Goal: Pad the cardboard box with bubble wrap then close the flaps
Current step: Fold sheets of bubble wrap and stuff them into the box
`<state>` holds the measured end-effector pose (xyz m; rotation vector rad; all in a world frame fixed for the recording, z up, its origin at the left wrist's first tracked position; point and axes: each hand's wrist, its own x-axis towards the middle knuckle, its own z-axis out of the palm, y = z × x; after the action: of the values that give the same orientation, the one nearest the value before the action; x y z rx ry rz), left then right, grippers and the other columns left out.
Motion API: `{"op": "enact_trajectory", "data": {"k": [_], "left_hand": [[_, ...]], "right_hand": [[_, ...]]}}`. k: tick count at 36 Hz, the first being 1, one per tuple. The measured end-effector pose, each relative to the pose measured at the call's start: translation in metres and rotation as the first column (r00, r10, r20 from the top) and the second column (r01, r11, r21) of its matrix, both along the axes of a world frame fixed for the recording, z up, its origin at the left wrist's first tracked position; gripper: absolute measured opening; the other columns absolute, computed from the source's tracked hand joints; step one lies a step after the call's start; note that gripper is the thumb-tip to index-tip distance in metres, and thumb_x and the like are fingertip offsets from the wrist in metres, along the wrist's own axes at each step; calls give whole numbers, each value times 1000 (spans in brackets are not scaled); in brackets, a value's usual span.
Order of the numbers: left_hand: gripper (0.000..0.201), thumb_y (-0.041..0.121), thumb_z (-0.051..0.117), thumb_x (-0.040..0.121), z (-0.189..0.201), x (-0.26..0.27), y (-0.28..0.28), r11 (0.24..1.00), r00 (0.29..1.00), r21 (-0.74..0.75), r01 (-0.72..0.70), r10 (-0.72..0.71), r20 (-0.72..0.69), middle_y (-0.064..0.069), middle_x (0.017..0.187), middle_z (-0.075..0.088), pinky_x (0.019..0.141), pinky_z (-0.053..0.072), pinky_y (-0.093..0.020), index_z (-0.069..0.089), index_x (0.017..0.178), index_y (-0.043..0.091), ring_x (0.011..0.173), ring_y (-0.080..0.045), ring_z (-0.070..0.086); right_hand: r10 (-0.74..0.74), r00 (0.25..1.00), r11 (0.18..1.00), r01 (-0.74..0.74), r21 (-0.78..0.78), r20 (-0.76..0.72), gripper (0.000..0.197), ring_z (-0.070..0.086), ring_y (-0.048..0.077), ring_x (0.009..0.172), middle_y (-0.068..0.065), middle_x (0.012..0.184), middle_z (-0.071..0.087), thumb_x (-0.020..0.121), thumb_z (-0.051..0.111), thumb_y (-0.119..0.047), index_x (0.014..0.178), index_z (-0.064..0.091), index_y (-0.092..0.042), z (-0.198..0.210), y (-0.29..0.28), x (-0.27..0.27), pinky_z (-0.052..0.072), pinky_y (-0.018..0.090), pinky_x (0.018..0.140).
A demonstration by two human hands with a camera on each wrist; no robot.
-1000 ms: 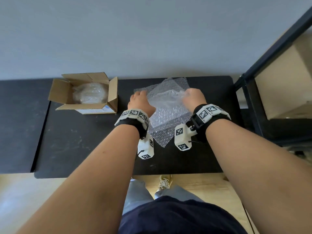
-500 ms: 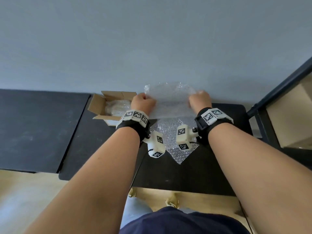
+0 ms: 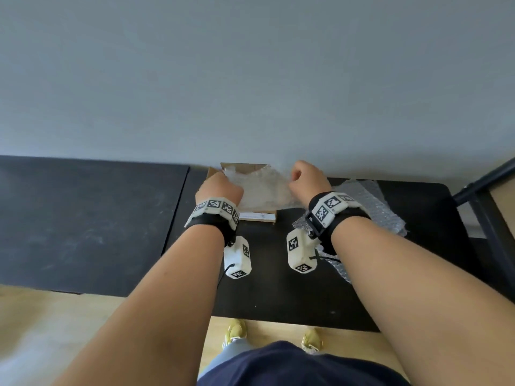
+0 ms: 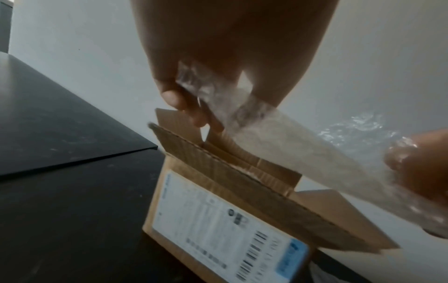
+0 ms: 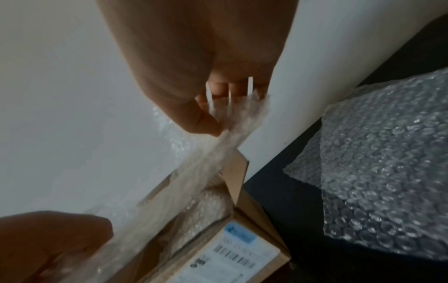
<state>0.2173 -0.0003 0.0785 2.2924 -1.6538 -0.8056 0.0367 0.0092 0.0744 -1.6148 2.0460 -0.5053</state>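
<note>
Left hand (image 3: 220, 188) and right hand (image 3: 308, 176) each pinching an end of a bubble wrap sheet (image 3: 260, 190), stretched just over the open box (image 4: 232, 216)

Plain room: grey wall (image 3: 250, 79), black tables (image 3: 83, 224), wood floor (image 3: 69, 330).

Clear glossy plastic bubble wrap (image 3: 262, 190); brown corrugated cardboard box (image 4: 218, 220), white paper label (image 4: 213, 227); matt black table (image 3: 278, 296)
</note>
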Motion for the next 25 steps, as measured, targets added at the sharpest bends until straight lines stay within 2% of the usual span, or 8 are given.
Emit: {"op": "enact_trajectory", "data": {"k": [5,9,13,15,19,22,25], "left_hand": [[21,11,45,82,-9,24,-14,996,992,-30,90,-87,94,-14,96,66,81,52,-38,60,96,7,95,-33,61],[17,12,44,89,-18,36,-24,982,977,-73,175,-164,137,-14,100,66,86,50,-40,58,96,6,100,-33,59],[21,17,43,95,-26,41,-29,971,966,-96,219,-202,161,-13,103,66,83,49,-39,56,106,6,99,-32,59],[22,11,44,93,-29,42,-30,966,960,-95,239,-221,172,-14,103,66,82,50,-40,52,113,4,99,-32,60],[28,3,47,89,-34,43,-31,947,938,-126,297,-264,225,-15,103,64,77,47,-38,44,117,4,97,-33,60],[46,1,51,85,-44,43,-32,884,873,-207,419,-330,359,-13,117,57,85,43,-36,40,129,6,107,-30,53],[59,-2,54,76,-50,40,-32,750,721,-265,606,-377,581,-10,124,50,90,42,-35,42,132,9,108,-27,50]], "right_hand": [[15,993,999,-12,30,-113,16,58,28,78,0,80,58,84,45,-3,84,51,-18,-9,-3,25,45,36,75],[-19,978,999,27,40,-208,9,53,30,74,0,73,50,89,44,-7,88,45,-16,-12,-4,36,41,37,76],[-23,955,998,39,46,-297,10,45,28,71,-2,67,44,90,45,-8,91,40,-17,-15,-2,43,38,39,83],[-31,943,998,45,35,-332,12,44,28,70,-4,65,42,89,45,-7,92,40,-17,-18,-2,45,37,39,84],[-44,913,999,48,-1,-405,13,52,28,72,0,73,56,88,49,-7,98,48,-15,-23,-5,48,34,38,79],[-23,880,1000,28,3,-474,20,54,28,77,5,85,65,86,51,-5,104,50,-14,-28,-8,49,36,39,84],[3,842,1000,-5,-2,-539,30,57,31,101,9,106,62,85,54,-6,114,49,-12,-33,-12,49,39,41,86]]}}
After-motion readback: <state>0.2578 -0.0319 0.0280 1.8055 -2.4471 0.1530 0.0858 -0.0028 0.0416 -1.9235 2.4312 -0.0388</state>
